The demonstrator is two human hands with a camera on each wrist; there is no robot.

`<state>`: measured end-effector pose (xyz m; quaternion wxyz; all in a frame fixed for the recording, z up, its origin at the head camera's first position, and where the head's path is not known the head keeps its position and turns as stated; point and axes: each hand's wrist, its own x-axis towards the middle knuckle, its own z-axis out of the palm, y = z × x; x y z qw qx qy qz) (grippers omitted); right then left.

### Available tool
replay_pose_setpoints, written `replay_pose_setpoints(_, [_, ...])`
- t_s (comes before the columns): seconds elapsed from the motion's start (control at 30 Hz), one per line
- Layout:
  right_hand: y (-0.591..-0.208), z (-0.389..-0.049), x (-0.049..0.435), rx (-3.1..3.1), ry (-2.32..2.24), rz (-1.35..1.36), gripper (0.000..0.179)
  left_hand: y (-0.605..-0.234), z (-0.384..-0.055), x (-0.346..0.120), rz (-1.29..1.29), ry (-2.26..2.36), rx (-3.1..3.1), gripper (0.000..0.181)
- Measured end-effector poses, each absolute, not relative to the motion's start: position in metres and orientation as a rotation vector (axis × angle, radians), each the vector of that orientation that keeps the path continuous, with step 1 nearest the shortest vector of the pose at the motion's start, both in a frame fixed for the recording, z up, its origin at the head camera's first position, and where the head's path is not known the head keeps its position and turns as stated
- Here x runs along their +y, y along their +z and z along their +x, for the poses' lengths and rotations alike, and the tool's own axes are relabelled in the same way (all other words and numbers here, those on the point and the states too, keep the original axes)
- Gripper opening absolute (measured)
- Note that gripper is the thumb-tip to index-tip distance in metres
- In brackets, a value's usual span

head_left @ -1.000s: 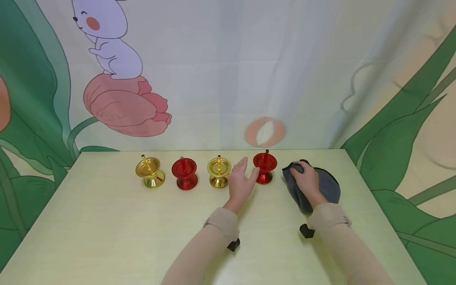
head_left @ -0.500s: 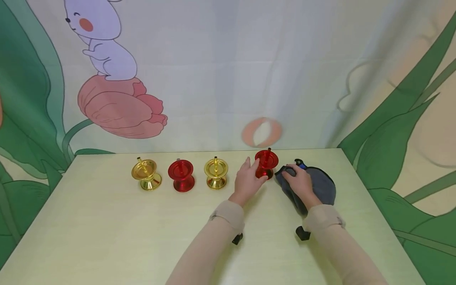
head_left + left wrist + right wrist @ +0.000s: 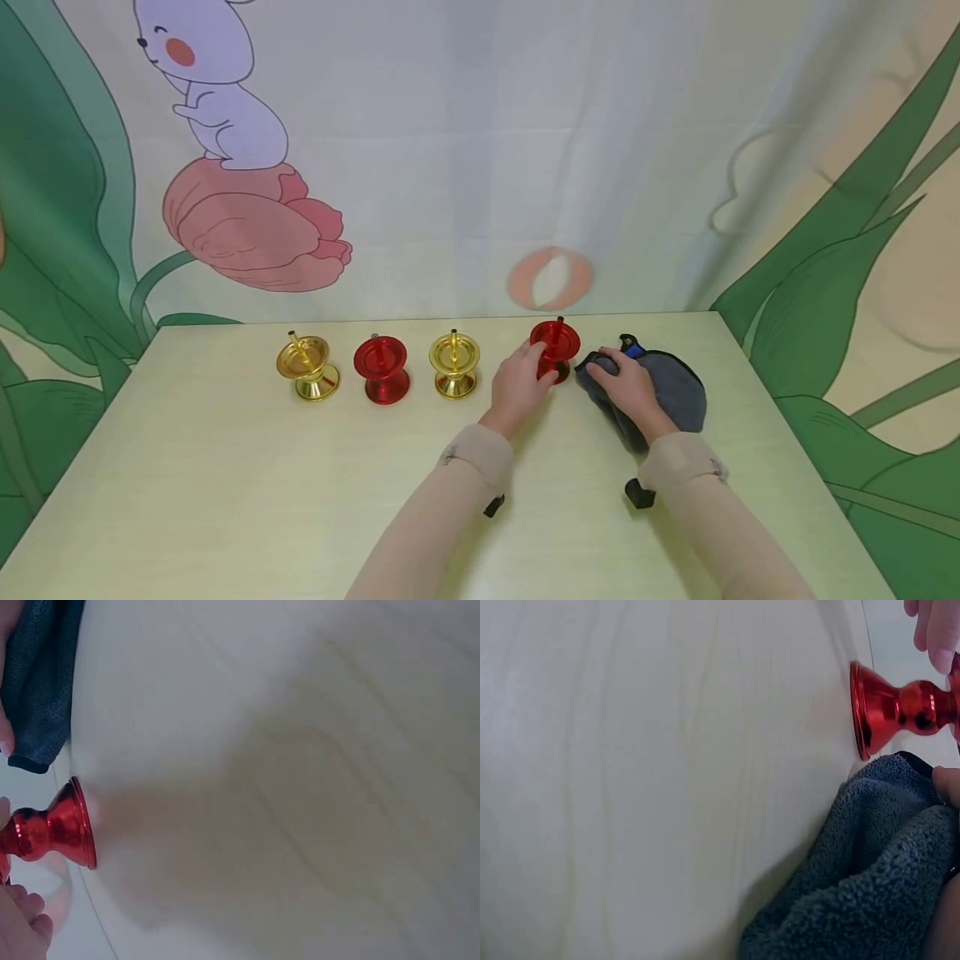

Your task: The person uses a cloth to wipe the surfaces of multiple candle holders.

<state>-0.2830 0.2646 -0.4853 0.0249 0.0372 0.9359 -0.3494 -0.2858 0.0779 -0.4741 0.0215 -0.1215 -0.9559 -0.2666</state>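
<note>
In the head view, my left hand (image 3: 517, 387) holds a shiny red candle holder (image 3: 558, 343) at its upper part, fingers on its left side and thumb near its front. The holder's flared base (image 3: 73, 825) shows in the left wrist view, close over the table. Just to the right, my right hand (image 3: 628, 387) grips a bunched dark grey cloth (image 3: 678, 392) with black edging. In the right wrist view the fuzzy cloth (image 3: 855, 877) hangs in folds beside the holder's red stem (image 3: 919, 707). Part of the cloth is hidden under the right hand.
Left of the hands stand a gold candle holder (image 3: 455, 358), a red one (image 3: 381, 358) and another gold one (image 3: 303, 362), in a row along the back of the pale wooden table (image 3: 225, 475). A printed curtain (image 3: 420, 167) hangs behind the table.
My left hand has moved right and closed on the rightmost red candle holder, which has since shifted slightly left. My right hand keeps its grip on the cloth, a little nearer the holder.
</note>
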Motion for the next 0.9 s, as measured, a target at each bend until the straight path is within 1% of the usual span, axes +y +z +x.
replay_pose_setpoints(0.13, [-0.485, -0.282, 0.267, 2.88, -1.051, 0.077, 0.063, -0.479, -0.281, 0.072, -0.37, -0.866, -2.898, 0.05])
replay_pose_setpoints(0.23, [-0.484, -0.281, 0.268, 2.882, -0.977, -0.014, 0.066, -0.483, -0.278, 0.068, -0.371, -0.909, -2.841, 0.049])
replay_pose_setpoints(0.4, [-0.488, -0.278, 0.272, 2.97, -0.633, -0.261, 0.068, -0.488, -0.275, 0.06, -0.384, -0.935, -2.765, 0.044])
replay_pose_setpoints(0.5, [-0.493, -0.276, 0.275, 3.015, -0.399, -0.315, 0.069, -0.488, -0.273, 0.057, -0.397, -0.932, -2.754, 0.042])
replay_pose_setpoints(0.57, [-0.496, -0.275, 0.278, 3.019, -0.317, -0.317, 0.071, -0.486, -0.271, 0.055, -0.415, -0.922, -2.773, 0.045])
replay_pose_setpoints(0.67, [-0.496, -0.272, 0.28, 3.019, -0.26, -0.332, 0.073, -0.481, -0.269, 0.049, -0.493, -0.832, -2.802, 0.05])
replay_pose_setpoints(0.77, [-0.489, -0.269, 0.284, 3.038, -0.253, -0.375, 0.072, -0.47, -0.266, 0.036, -0.622, -0.701, -2.783, 0.053])
replay_pose_setpoints(0.9, [-0.472, -0.265, 0.294, 3.083, -0.226, -0.459, 0.069, -0.45, -0.259, 0.006, -0.811, -0.589, -2.644, 0.047])
